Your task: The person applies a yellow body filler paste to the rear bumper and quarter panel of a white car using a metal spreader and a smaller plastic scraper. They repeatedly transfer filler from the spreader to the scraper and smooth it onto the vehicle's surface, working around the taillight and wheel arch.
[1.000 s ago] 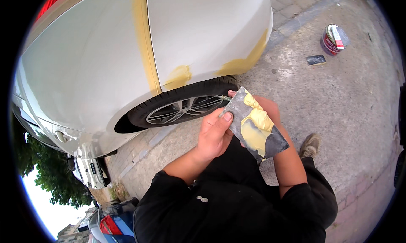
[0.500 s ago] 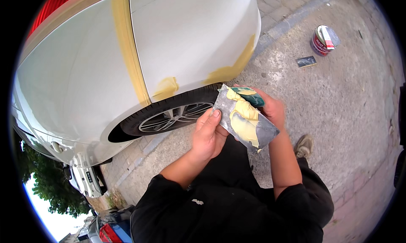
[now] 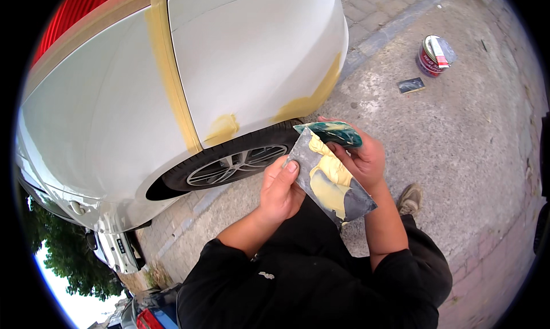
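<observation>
Left hand [image 3: 279,188] clamped on the near-left edge of a grey board [image 3: 360,201], thumb on the upper face, fingers curled underneath. Board held tilted in front of the person, one corner up and away; a thick mass of yellow paste [image 3: 335,171] runs along its upper right side, spread thin toward the lower part. Right hand [image 3: 366,160] closed on a green spreader [image 3: 338,134], streaked pale yellow, held just beyond the board's far corner; whether the two touch, cannot tell. Hands apart from each other, board and spreader between them. Beyond, to the left, a white car [image 3: 252,60]: tape strip [image 3: 172,77] beside the panel seam, a small yellow patch [image 3: 222,127] above the wheel [image 3: 238,166], a longer yellow band [image 3: 312,100] along the lower edge farther off. On the concrete ground [image 3: 458,134], upper right: red tin [image 3: 427,65] with a white-and-red tube [image 3: 439,51] lying across its top; small dark rectangular block [image 3: 411,85] near it. Person's shoe [image 3: 410,199] right of the board.
</observation>
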Demonstrator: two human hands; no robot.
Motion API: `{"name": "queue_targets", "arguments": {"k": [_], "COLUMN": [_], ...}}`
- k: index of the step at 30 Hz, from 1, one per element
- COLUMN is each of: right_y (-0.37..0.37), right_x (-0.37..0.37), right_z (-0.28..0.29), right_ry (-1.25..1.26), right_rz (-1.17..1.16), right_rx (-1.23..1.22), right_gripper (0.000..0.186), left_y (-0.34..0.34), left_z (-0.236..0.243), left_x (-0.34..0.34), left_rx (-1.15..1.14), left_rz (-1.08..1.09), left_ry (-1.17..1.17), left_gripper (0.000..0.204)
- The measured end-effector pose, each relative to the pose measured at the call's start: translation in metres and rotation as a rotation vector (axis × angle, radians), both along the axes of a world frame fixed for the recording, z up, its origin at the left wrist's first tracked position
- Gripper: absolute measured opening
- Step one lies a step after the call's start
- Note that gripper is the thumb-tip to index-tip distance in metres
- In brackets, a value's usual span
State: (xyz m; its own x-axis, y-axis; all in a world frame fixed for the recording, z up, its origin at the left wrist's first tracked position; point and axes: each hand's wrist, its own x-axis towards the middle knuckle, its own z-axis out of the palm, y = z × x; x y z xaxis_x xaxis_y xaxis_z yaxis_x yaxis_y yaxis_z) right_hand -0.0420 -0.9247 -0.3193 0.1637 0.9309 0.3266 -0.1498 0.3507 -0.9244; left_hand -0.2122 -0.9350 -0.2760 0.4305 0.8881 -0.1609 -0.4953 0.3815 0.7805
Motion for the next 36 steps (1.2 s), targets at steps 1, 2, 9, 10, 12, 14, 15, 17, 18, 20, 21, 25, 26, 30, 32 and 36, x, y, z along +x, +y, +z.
{"name": "queue_targets", "arguments": {"k": [1, 2, 9, 10, 12, 14, 15, 17, 18, 20, 21, 25, 26, 30, 32, 36], "right_y": [0.0, 0.0, -0.004, 0.001, -0.001, -0.002, -0.002, -0.002, -0.003, -0.006, -0.007, -0.005, -0.005, -0.007, -0.009, -0.018], "right_x": [0.002, 0.003, 0.0, -0.001, 0.002, 0.002, 0.001, -0.003, -0.004, -0.004, -0.004, -0.004, -0.004, 0.0, 0.001, 0.002], "right_z": [0.002, 0.001, -0.001, -0.009, -0.007, -0.004, -0.003, -0.002, -0.008, -0.005, -0.005, -0.01, -0.013, 0.005, 0.002, -0.011], "right_ry": [0.003, -0.027, 0.025, 0.043, 0.031, 0.014, 0.0, -0.024, -0.058, 0.034, 0.087, 0.382, 0.391, -0.049, -0.237, -0.143], "right_rz": [-0.001, 0.007, 0.003, -0.026, -0.058, -0.069, -0.065, -0.053, -0.016, 0.08, 0.116, 0.142, 0.137, 0.1, 0.098, 0.163], "right_rx": [-0.029, 0.002, 0.046, 0.107, 0.047, 0.039, 0.057, 0.097, 0.066, -0.025, -0.076, -0.106, -0.096, -0.076, -0.171, -0.103], "right_gripper": [0.037, 0.039, 0.043, 0.04, 0.038, 0.038, 0.04, 0.043, 0.047, 0.047, 0.044, 0.036, 0.038, 0.043, 0.05, 0.065], "left_y": [0.0, 0.001, 0.016, 0.015, 0.01, 0.01, 0.009, 0.006, 0.005, 0.009, 0.009, 0.004, 0.005, 0.007, 0.011, 0.013], "left_z": [-0.002, -0.004, 0.008, 0.011, 0.014, 0.01, 0.006, 0.003, 0.006, 0.01, 0.012, 0.011, 0.007, -0.001, 0.002, 0.006], "left_x": [0.0, 0.001, 0.01, 0.009, 0.011, 0.007, 0.006, 0.01, 0.013, 0.016, 0.016, 0.009, 0.004, 0.0, 0.003, 0.011], "left_rx": [-0.003, -0.034, -0.054, -0.055, -0.032, -0.065, -0.069, -0.075, -0.081, -0.064, -0.055, 0.015, 0.04, 0.005, 0.004, -0.008], "left_rz": [0.032, 0.033, -0.161, -0.155, -0.028, 0.01, 0.01, 0.016, 0.0, -0.084, -0.126, 0.064, 0.094, 0.105, 0.084, 0.072], "left_ry": [0.021, 0.027, -0.036, -0.106, -0.043, -0.033, -0.036, -0.037, -0.031, -0.063, -0.078, -0.031, -0.014, 0.051, 0.063, 0.042], "left_gripper": [0.036, 0.036, 0.037, 0.033, 0.033, 0.033, 0.033, 0.032, 0.032, 0.032, 0.032, 0.033, 0.032, 0.03, 0.03, 0.03]}}
